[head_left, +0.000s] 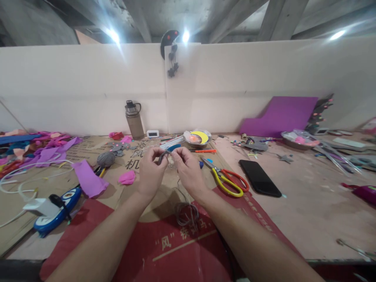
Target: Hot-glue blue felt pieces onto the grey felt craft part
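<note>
White partition (88, 82) along the back, a bench (308, 223) in front of me. Brown cardboard (158, 201) spread over the middle and left of it; nearer me, a red printed sheet (141, 243) with pale lettering. Purple sheet (288, 115) leaning on the partition, back right.

Blue power strip (70, 199) off to my left, white charger (42, 207) just beside it. Drink bottle (134, 123) upright at the back, left of centre.

Both my hands at mid-bench, raised before me, fingertips nearly meeting. Left hand (152, 170): thumb and fingers closed in a pinch on a dark grey piece. Right hand (189, 168): also pinched together, tips right at the piece; too small to tell what sits between them.

Black phone (259, 177) lying flat to the right. Scissors (217, 169), one handle yellow, one red, between the phone and my right hand. Metal bowl (199, 145) beyond my hands, yellow crescent (202, 137) at its top.

Grey yarn ball (106, 159) left of my left hand. Loose coil of grey cord (187, 214) below my hands, a strand rising from it toward the right one.

Smallest: the dark grey piece (162, 156) itself, curved, mostly hidden by my fingers.
</note>
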`<action>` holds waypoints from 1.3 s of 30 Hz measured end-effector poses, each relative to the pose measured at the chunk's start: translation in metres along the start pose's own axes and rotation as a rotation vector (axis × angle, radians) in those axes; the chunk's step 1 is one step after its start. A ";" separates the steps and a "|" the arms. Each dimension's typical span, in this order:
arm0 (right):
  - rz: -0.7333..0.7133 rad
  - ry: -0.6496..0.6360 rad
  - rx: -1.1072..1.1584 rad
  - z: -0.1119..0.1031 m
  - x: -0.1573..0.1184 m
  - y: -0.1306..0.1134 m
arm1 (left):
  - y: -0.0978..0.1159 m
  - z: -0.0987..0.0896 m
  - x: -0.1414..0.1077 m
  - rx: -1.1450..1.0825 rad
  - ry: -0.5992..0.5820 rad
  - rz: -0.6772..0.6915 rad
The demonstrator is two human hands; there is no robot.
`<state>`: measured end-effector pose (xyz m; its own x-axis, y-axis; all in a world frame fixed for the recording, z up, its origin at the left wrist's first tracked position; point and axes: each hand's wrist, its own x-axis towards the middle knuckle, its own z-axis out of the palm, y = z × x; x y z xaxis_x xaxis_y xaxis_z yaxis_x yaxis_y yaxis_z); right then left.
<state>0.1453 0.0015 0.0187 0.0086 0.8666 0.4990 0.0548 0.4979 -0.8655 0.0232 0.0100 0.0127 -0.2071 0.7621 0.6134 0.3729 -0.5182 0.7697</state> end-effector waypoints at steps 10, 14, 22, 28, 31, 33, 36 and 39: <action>-0.050 -0.016 -0.080 0.002 -0.005 0.000 | -0.003 -0.006 -0.001 0.129 0.071 0.238; -0.054 -0.022 -0.068 0.003 -0.007 -0.003 | -0.002 -0.007 0.000 0.175 0.069 0.286; -0.014 -0.066 0.037 0.006 -0.009 -0.001 | -0.004 -0.017 0.001 0.129 0.080 0.353; 0.012 -0.076 0.105 0.012 -0.011 -0.001 | -0.010 -0.020 -0.001 0.140 0.057 0.394; 0.018 -0.031 0.083 0.011 -0.011 -0.003 | -0.009 -0.019 0.000 0.156 0.035 0.443; 0.017 -0.005 0.052 0.008 -0.009 -0.003 | -0.007 -0.018 0.000 0.143 -0.009 0.454; -0.021 0.025 -0.050 0.000 -0.004 -0.001 | -0.004 -0.016 0.001 0.018 -0.065 0.375; -0.130 0.010 -0.230 -0.005 -0.001 0.000 | -0.001 -0.015 0.004 -0.132 -0.046 0.150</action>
<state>0.1507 0.0006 0.0189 -0.0034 0.7947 0.6070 0.2816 0.5832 -0.7619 0.0087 0.0077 0.0167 -0.1156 0.6883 0.7162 0.2736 -0.6711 0.6891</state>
